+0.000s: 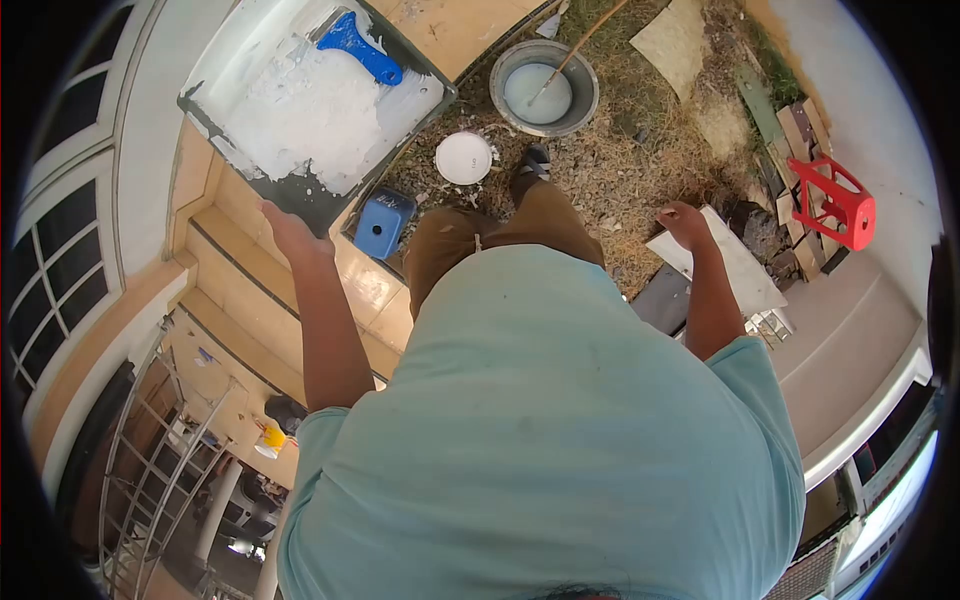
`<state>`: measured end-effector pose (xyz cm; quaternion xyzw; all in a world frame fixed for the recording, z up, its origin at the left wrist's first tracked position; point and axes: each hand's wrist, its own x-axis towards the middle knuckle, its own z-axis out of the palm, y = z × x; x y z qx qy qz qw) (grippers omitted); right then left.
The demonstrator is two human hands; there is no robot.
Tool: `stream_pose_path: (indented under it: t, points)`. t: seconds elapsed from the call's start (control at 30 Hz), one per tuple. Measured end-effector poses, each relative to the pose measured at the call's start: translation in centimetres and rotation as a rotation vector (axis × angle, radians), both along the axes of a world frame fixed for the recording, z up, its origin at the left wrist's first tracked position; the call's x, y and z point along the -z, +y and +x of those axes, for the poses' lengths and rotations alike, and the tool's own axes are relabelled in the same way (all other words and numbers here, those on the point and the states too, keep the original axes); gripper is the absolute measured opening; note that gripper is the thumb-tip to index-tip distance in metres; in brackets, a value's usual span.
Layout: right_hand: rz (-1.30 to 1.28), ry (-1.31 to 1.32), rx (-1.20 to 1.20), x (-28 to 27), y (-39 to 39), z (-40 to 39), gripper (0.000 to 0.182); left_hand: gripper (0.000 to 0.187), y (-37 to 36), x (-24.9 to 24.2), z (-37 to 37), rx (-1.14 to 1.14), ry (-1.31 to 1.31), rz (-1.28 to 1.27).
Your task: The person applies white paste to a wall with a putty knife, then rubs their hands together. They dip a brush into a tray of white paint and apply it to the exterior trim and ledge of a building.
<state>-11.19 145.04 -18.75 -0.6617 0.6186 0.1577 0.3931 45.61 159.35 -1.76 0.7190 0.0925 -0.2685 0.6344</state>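
Observation:
At the upper left, my left hand [296,236] is at the lower edge of a large dark tray [300,203] coated inside with white paint; its palm faces up, and the thumb shows beside the tray, whose corner it seems to support. A blue-handled brush [362,50] lies in the tray on the white paint. My right hand [684,225] hangs over the ground on the right, near a pale board [740,262]. Its fingers are curled inward, and whether anything small is inside them is hidden.
Ahead stands a metal bucket [587,112] of whitish liquid with a stick in it. Nearby are a white round lid [463,158] and a blue box [383,223]. A red stool [850,208] and stacked wood pieces [797,135] lie right. Tiled steps [240,285] descend at left.

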Motion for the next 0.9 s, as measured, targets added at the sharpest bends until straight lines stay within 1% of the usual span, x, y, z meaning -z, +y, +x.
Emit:
stream_pose_path:
  t: [0.03, 0.1, 0.17, 0.23, 0.3, 0.37, 0.4, 0.43, 0.47, 0.5, 0.53, 0.57, 0.6, 0.63, 0.7, 0.73, 0.77, 0.8, 0.83, 0.9]
  points:
    - [0.014, -0.022, 0.022, 2.9, 0.5, -2.8, 0.040, 0.072, 0.0, -0.1, -0.2, -0.013, 0.009, 0.026]
    - [0.222, -0.010, 0.530, 3.8, 1.4, -5.9, 0.040, 0.074, -0.2, -0.3, 0.0, -0.032, 0.007, 0.054]
    - [0.211, 0.045, 0.749, 5.8, 3.0, -9.4, 0.038, 0.078, -0.3, 0.1, 0.8, -0.091, 0.004, 0.123]
    - [0.249, 0.085, 0.902, 8.6, 4.2, -11.8, 0.036, 0.080, 0.0, 1.2, 1.8, -0.077, -0.021, 0.107]
    - [0.202, 0.044, 0.879, 8.2, 5.1, -10.2, 0.035, 0.082, 0.4, 3.2, 3.3, -0.059, -0.047, 0.084]
    - [0.148, 0.019, 0.864, 7.2, 6.8, -8.9, 0.033, 0.083, 0.9, 4.6, 4.8, -0.086, -0.005, 0.075]
    - [0.095, -0.018, 0.870, 7.0, 7.4, -8.0, 0.031, 0.086, 1.0, 5.5, 5.6, -0.104, 0.011, 0.084]
    - [0.040, -0.055, 0.867, 7.0, 7.9, -7.1, 0.030, 0.086, 1.8, 7.5, 7.1, -0.103, 0.013, 0.073]
    - [0.013, -0.077, 0.938, 7.0, 8.8, -5.5, 0.026, 0.089, 3.0, 9.8, 8.8, -0.104, 0.007, 0.092]
    - [-0.008, -0.059, 0.963, 7.9, 9.7, -4.2, 0.027, 0.092, 3.6, 11.4, 10.3, -0.117, 0.001, 0.105]
    - [-0.066, -0.102, 0.835, 16.6, 10.7, -5.4, 0.027, 0.097, 3.3, 12.1, 11.3, -0.137, -0.059, 0.200]
    - [0.127, -0.170, 0.948, 13.6, 11.6, -0.8, 0.027, 0.097, 3.7, 13.0, 11.6, -0.159, -0.065, 0.184]
    - [0.231, -0.233, 0.841, 14.1, 12.3, 1.3, 0.032, 0.097, 4.2, 13.8, 12.3, -0.143, -0.067, 0.216]
    - [0.230, -0.220, 0.827, 14.2, 11.5, 3.0, 0.032, 0.097, 4.4, 14.3, 13.2, -0.121, -0.059, 0.258]
    - [0.485, -0.169, 0.456, 13.2, 13.2, 5.3, 0.037, 0.097, 4.9, 15.7, 14.8, -0.093, -0.020, 0.273]
    - [0.475, -0.061, 0.552, 10.7, 13.9, 7.2, 0.037, 0.097, 4.9, 16.0, 15.2, -0.155, 0.033, 0.333]
    - [0.458, 0.040, 0.655, 7.0, 13.1, 8.6, 0.038, 0.097, 4.5, 15.4, 14.2, -0.204, 0.074, 0.389]
    - [0.416, 0.041, 0.692, 5.7, 13.3, 9.8, 0.037, 0.097, 4.7, 15.8, 14.8, -0.187, 0.094, 0.376]
    - [0.365, 0.034, 0.722, 5.5, 13.1, 10.5, 0.036, 0.095, 4.4, 15.7, 14.9, -0.153, 0.076, 0.371]
    - [0.266, 0.025, 0.655, 6.1, 13.1, 11.2, 0.035, 0.094, 5.6, 18.9, 17.8, -0.146, 0.151, 0.239]
